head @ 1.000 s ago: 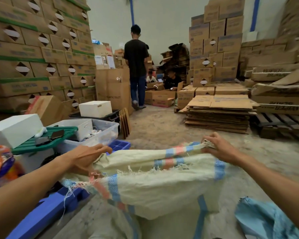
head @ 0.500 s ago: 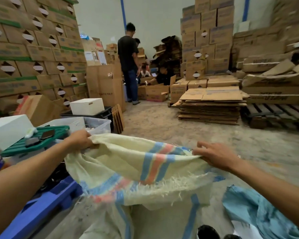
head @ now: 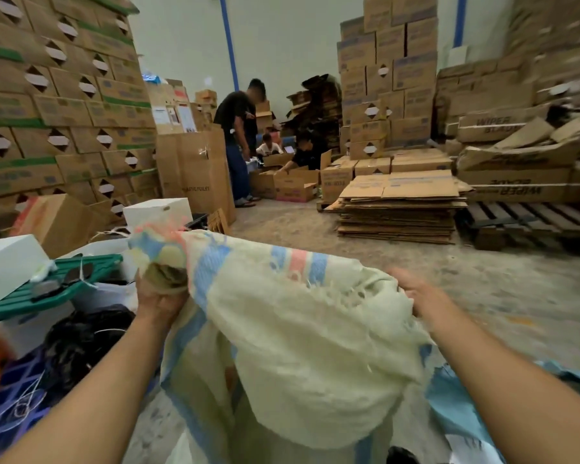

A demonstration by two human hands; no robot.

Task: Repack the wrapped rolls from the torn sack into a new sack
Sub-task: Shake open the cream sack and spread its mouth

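Far left, a wall of stacked cardboard boxes (head: 57,105) rises behind a white box (head: 5,266), which sits beside a green plastic lid (head: 52,289). Below these lie a black bag (head: 87,333) and a blue crate (head: 17,396).

The left hand (head: 159,296) is raised with its palm toward the camera; its grip is closed tight round a bunched corner of the sack (head: 298,329), the fabric gathered into a wad above the fingers. The sack is pale yellow woven plastic with blue and pink stripes and a frayed, ragged edge. It hangs stretched between the two hands in front of the person, above the concrete floor (head: 499,289), sagging into a rounded fold in the middle.

The right hand (head: 416,293) meets the sack's right edge. It is blurred and its fingertips are hidden in the fabric, so I cannot tell how firm that grip is.

Behind, a standing person (head: 236,142) in a dark shirt bends over open cartons. Further right is a stack of flattened cardboard (head: 399,205), then a wooden pallet (head: 529,222). A blue sack (head: 456,406) lies at lower right.
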